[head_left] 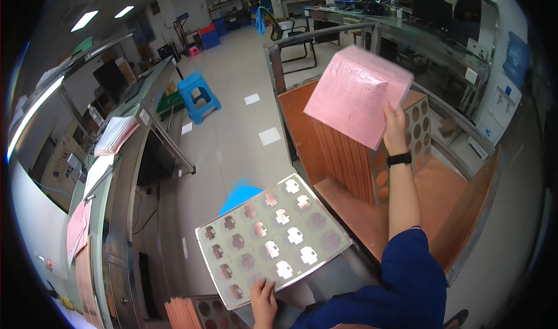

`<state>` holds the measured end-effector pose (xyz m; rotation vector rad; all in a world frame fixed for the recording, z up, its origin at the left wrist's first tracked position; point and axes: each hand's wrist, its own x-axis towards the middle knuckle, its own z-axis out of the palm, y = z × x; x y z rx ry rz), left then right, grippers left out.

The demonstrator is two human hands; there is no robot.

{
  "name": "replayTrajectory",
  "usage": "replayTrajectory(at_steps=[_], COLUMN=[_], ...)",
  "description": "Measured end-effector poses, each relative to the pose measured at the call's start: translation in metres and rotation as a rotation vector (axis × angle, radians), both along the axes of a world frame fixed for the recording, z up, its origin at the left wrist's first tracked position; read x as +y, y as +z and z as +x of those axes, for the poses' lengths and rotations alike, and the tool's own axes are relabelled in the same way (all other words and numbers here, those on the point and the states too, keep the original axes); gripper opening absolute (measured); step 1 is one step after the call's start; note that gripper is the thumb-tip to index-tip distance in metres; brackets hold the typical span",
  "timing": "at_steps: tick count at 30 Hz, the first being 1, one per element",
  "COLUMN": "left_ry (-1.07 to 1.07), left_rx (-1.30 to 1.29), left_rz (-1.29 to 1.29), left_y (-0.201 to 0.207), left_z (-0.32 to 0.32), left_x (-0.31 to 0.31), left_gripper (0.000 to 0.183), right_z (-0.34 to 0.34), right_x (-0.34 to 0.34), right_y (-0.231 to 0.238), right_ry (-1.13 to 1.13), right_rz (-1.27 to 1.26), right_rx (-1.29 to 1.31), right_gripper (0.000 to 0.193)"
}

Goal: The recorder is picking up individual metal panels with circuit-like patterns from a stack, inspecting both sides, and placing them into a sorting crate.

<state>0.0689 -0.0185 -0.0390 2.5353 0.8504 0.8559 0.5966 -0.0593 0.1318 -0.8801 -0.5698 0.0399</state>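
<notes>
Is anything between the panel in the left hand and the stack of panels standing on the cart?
Yes. The right hand holds a pink sheet over the top of the upright copper panel stack, covering it. The left hand holds the patterned panel low and apart from the stack; nothing else visible lies between them.

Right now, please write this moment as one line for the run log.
left hand: holds clear tray of round parts | right hand: holds pink sheet above copper-coloured stack | cart: holds stack

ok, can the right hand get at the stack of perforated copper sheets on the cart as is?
Probably not right away: the right hand is full, holding the pink sheet just above the stack of perforated copper sheets. The stack itself is close below and nothing else blocks it.
</notes>
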Motion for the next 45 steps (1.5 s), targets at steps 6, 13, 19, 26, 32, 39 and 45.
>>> replayTrajectory(at_steps=[6,13,19,26,32,39,45], left_ry=[-0.064,-0.066,0.098,0.45,0.618,0.745,0.801], left_rx=[0.071,0.138,-0.017,0.034,-0.046,-0.21,-0.072], left_rz=[-0.166,-0.161,-0.225,-0.16,-0.224,-0.702,-0.592], left_y=[-0.017,-0.004,-0.001,-0.004,-0.013,0.014,0.013], left_z=[-0.015,-0.013,-0.013,-0.061,-0.09,-0.074,-0.079], left_x=[0.004,0.001,0.005,0.033,0.056,0.066,0.071], left_gripper=[0.028,0.028,0.026,0.026,0.033,0.028,0.026], right_z=[0.084,0.094,0.074,-0.056,-0.163,-0.208,-0.214], right_x=[0.037,0.055,0.03,-0.001,-0.007,-0.006,-0.004], right_y=[-0.058,-0.058,-0.062,-0.104,-0.194,-0.199,-0.194], right_ry=[-0.146,-0.024,-0.465,0.043,0.067,0.081,0.068], right_rz=[-0.1,-0.308,-0.655,-0.588,-1.107,-1.282,-1.281], right_rx=[0.188,0.379,-0.071,-0.159,-0.546,-0.775,-0.947], right_gripper=[0.038,0.05,0.055,0.032,0.04,0.05,0.046])
